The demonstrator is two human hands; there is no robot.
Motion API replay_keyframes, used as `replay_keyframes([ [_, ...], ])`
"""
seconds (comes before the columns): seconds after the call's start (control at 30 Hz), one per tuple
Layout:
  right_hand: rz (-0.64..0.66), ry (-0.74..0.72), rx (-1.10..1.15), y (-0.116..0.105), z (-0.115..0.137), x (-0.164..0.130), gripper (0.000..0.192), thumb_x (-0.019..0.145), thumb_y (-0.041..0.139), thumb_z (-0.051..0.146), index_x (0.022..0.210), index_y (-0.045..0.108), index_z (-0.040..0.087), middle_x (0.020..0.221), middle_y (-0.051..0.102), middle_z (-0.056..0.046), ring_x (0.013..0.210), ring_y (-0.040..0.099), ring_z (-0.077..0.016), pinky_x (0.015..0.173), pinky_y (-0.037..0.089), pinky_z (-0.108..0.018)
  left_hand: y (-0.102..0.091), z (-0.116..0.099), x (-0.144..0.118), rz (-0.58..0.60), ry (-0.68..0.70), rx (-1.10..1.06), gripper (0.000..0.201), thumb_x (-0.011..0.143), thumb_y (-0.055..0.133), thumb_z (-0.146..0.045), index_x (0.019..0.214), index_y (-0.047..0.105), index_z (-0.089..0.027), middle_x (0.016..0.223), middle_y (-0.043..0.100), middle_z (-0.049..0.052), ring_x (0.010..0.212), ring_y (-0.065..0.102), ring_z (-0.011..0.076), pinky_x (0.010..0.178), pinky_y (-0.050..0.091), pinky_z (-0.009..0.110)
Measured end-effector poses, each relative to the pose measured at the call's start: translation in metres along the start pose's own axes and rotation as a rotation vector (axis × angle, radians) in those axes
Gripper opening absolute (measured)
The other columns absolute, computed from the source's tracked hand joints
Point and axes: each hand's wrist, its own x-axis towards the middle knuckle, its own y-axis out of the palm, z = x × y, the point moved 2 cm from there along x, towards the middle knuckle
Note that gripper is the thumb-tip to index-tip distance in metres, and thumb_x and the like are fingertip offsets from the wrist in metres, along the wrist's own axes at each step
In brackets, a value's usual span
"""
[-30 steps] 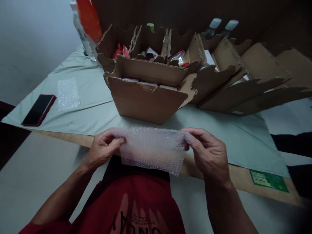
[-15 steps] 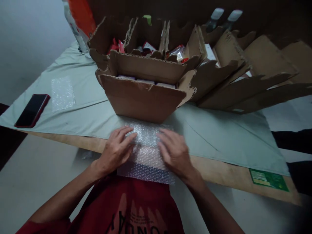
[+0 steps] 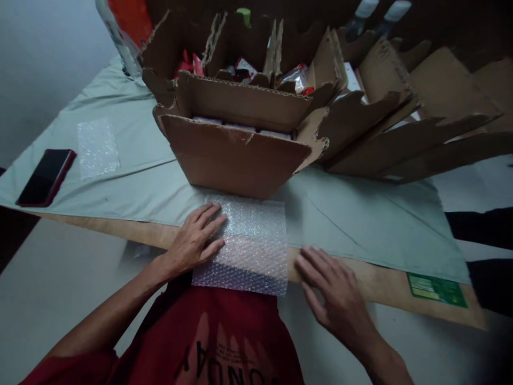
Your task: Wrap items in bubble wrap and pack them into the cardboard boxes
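A clear sheet of bubble wrap point(image 3: 252, 240) lies flat at the table's front edge, its near end hanging over toward my red shirt. My left hand point(image 3: 198, 235) rests on the sheet's left side, fingers spread and flat. To the right of the sheet, apart from it, my right hand point(image 3: 331, 286) hovers near the wooden edge with its fingers stretched out and nothing in them. Just beyond the sheet stands an open cardboard box point(image 3: 236, 158) with several pale-topped packs point(image 3: 240, 127) inside.
More open cardboard boxes point(image 3: 368, 117) with packets line the back. On the left lie a phone point(image 3: 46, 176) in a red case and a smaller bubble wrap piece point(image 3: 97, 148). Two capped bottles point(image 3: 395, 12) stand behind. A green label point(image 3: 436, 290) is on the right front edge.
My right hand has lifted off the bubble wrap and moved right and toward me. The left hand stays on the sheet, which now shows its whole right edge.
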Motion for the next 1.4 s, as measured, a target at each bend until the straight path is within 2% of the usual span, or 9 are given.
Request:
replay_keyframes([
  [0.13,0.067,-0.109,0.053,0.014,0.031,0.007,0.063,0.087,0.051,0.003,0.147,0.052,0.022,0.155,0.053,-0.015,0.146,0.046,-0.0308,0.106,0.046,-0.05,-0.018,0.004,-0.026,-0.054,0.034,-0.084,0.055,0.097,0.054,-0.015,0.15,0.046,-0.028,0.159,0.047,0.011,0.153,0.033,0.0313,0.12,0.041,0.058],
  [0.37,-0.194,-0.015,0.462,0.016,0.033,0.029,0.045,0.093,0.05,0.004,0.129,0.067,0.027,0.121,0.076,-0.006,0.116,0.069,-0.0239,0.095,0.055,-0.042,-0.047,0.003,-0.077,0.16,0.053,-0.07,0.084,0.086,0.047,0.0,0.162,0.028,-0.031,0.165,0.039,0.01,0.158,0.025,0.033,0.119,0.042,0.06],
  [0.5,-0.22,0.285,0.634,0.013,0.032,0.04,0.023,0.1,0.054,0.02,0.113,0.071,0.026,0.106,0.077,-0.005,0.099,0.072,-0.0221,0.087,0.058,-0.037,-0.041,-0.012,-0.059,-0.01,-0.028,-0.23,0.07,0.094,0.06,-0.021,0.158,0.033,-0.025,0.151,0.056,0.015,0.144,0.049,0.0318,0.115,0.049,0.054],
  [0.63,-0.263,0.374,0.465,0.019,0.025,0.05,0.02,0.101,0.054,0.032,0.106,0.071,0.025,0.112,0.074,-0.007,0.108,0.068,-0.0261,0.092,0.054,-0.043,-0.022,-0.01,-0.023,-0.246,-0.32,-0.291,0.037,0.098,0.055,-0.026,0.135,0.058,-0.021,0.104,0.074,0.007,0.092,0.071,0.0197,0.083,0.06,0.035],
  [0.73,-0.275,0.358,0.199,0.025,0.011,0.056,0.019,0.099,0.057,0.037,0.097,0.071,0.024,0.122,0.072,-0.01,0.117,0.063,-0.0312,0.094,0.049,-0.048,-0.009,0.0,-0.004,-0.229,-0.422,-0.186,0.042,0.094,0.059,-0.027,0.135,0.057,-0.018,0.084,0.07,0.002,0.076,0.066,0.0189,0.075,0.057,0.034],
  [0.9,-0.233,0.358,-0.008,0.032,-0.016,0.066,0.029,0.101,0.055,0.042,0.117,0.067,0.022,0.133,0.067,-0.015,0.123,0.06,-0.0346,0.094,0.048,-0.051,-0.004,0.01,0.001,-0.187,-0.389,0.051,0.052,0.09,0.061,-0.023,0.14,0.053,-0.02,0.085,0.068,0.003,0.08,0.064,0.023,0.077,0.054,0.038],
  [1.07,-0.192,0.264,0.055,0.033,-0.019,0.079,0.029,0.102,0.051,0.046,0.105,0.068,0.022,0.13,0.068,-0.014,0.125,0.06,-0.0345,0.092,0.049,-0.05,-0.009,0.002,-0.003,-0.247,-0.404,-0.052,0.055,0.09,0.055,-0.019,0.144,0.049,-0.022,0.086,0.069,0.002,0.077,0.066,0.021,0.075,0.055,0.036],
  [1.23,-0.329,0.238,0.165,0.031,-0.008,0.093,0.016,0.102,0.053,0.03,0.09,0.063,0.024,0.122,0.07,-0.012,0.122,0.062,-0.0315,0.092,0.048,-0.047,-0.01,-0.007,-0.009,-0.328,-0.398,-0.101,0.052,0.096,0.053,-0.022,0.147,0.045,-0.023,0.091,0.069,0.003,0.081,0.067,0.0197,0.077,0.055,0.034],
  [1.4,-0.267,0.239,0.109,0.041,-0.011,0.108,0.016,0.101,0.055,0.031,0.097,0.067,0.022,0.127,0.069,-0.014,0.126,0.06,-0.0337,0.099,0.046,-0.05,-0.009,0.0,-0.014,-0.17,-0.434,0.03,0.052,0.095,0.051,-0.023,0.147,0.045,-0.021,0.083,0.065,0.003,0.077,0.063,0.0237,0.073,0.052,0.038],
])
